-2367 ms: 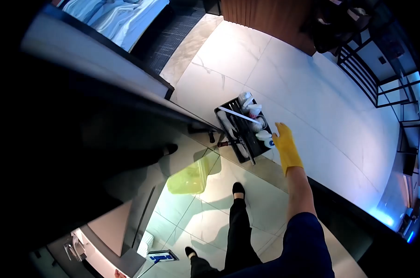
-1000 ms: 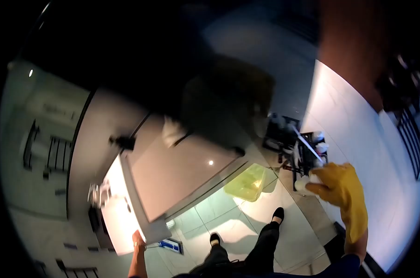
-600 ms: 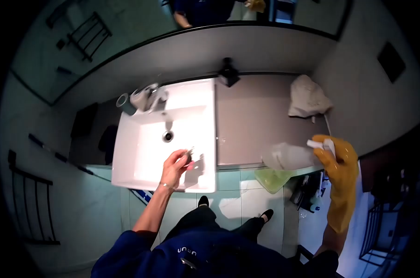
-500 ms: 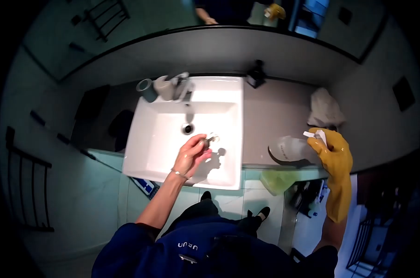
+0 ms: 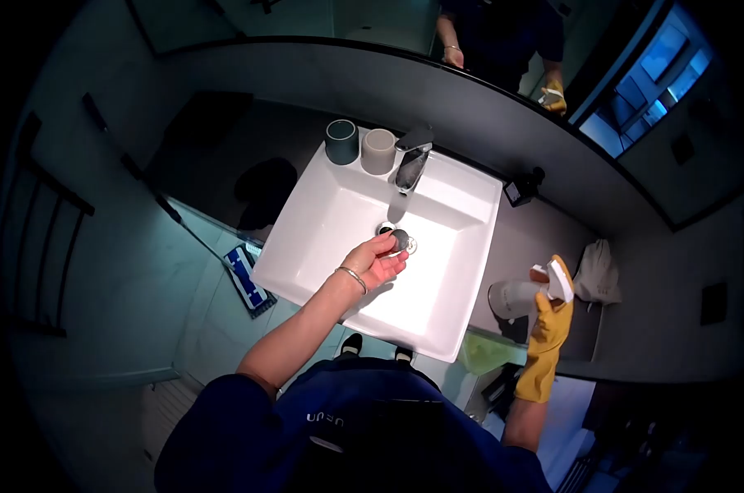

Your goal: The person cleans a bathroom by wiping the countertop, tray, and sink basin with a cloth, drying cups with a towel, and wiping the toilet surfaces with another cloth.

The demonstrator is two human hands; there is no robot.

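Observation:
My bare left hand (image 5: 375, 262) is over the white sink basin (image 5: 306, 238), its fingers closed on a small round dark drain stopper (image 5: 400, 240) right beside the drain hole (image 5: 384, 228). A metal faucet (image 5: 413, 160) stands at the back rim, above the drain. At the right, my right hand (image 5: 553, 308) in a yellow rubber glove grips a white spray bottle (image 5: 513, 299) by its trigger head. The bottle leans sideways over the grey counter, its translucent body pointing left.
A dark green cup (image 5: 341, 142) and a beige cup (image 5: 378, 151) stand left of the faucet. On the counter are a dark bottle (image 5: 523, 188) and a cloth bag (image 5: 598, 273). A blue-and-white mop head (image 5: 247, 278) and green bin (image 5: 487, 352) are below.
The view has turned from the floor caddy to the sink. My right hand has taken hold of the spray bottle. My left hand, with the stopper, has come nearer the drain.

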